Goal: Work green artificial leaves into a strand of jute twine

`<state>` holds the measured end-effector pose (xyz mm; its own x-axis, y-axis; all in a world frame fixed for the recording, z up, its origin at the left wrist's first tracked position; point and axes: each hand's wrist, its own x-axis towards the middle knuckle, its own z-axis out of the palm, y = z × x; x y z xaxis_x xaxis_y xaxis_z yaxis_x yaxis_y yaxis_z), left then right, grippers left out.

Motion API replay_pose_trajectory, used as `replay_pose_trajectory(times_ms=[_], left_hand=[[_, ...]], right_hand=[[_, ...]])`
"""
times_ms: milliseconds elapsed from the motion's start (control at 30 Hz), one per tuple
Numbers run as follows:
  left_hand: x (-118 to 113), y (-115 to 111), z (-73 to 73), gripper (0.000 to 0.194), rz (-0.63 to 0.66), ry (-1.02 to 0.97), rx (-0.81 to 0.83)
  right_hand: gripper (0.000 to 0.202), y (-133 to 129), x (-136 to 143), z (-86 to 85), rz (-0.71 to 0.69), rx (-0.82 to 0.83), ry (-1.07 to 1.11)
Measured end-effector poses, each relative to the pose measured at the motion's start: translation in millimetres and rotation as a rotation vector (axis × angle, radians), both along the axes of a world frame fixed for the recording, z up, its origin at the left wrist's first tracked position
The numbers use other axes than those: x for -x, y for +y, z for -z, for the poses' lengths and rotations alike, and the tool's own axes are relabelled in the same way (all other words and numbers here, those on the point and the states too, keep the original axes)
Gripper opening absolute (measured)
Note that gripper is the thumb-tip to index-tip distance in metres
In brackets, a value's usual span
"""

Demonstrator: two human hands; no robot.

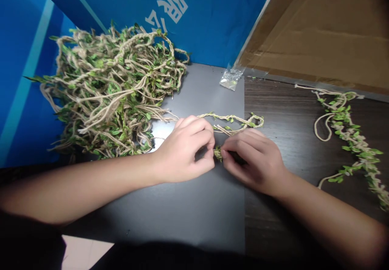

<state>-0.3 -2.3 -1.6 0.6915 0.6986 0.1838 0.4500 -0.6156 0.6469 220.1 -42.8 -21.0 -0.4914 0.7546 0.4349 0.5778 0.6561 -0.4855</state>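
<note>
My left hand (190, 150) and my right hand (253, 158) meet near the middle of the view, each pinching one side of a small piece of leafy braided cord (218, 153). Most of that piece is hidden by the fingers. Just behind the hands lies a thin braided cord with green leaves (235, 119), looped at its right end, with loose strands beside it. To the left of it rises a large tangled heap of leafy twine (118, 83), close to my left hand.
Blue printed panels (209, 22) stand behind and left. A brown cardboard box (322, 39) is at the back right, with a small clear plastic bag (231, 78) near its corner. More leafy braid (358, 144) lies on the dark wood surface (282, 112) at right.
</note>
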Motion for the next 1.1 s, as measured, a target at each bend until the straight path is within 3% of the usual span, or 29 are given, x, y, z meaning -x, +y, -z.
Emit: replay_pose_trajectory(times_ms=[233, 1100], left_hand=[[1.2, -0.2, 0.5, 0.002, -0.003, -0.002, 0.008], [-0.3, 0.9, -1.0, 0.003, -0.007, -0.015, 0.023]], right_hand=[[0.013, 1.0, -0.5, 0.8, -0.084, 0.005, -0.04], [0.012, 1.3, -0.1, -2.4, -0.018, 0.08, 0.055]])
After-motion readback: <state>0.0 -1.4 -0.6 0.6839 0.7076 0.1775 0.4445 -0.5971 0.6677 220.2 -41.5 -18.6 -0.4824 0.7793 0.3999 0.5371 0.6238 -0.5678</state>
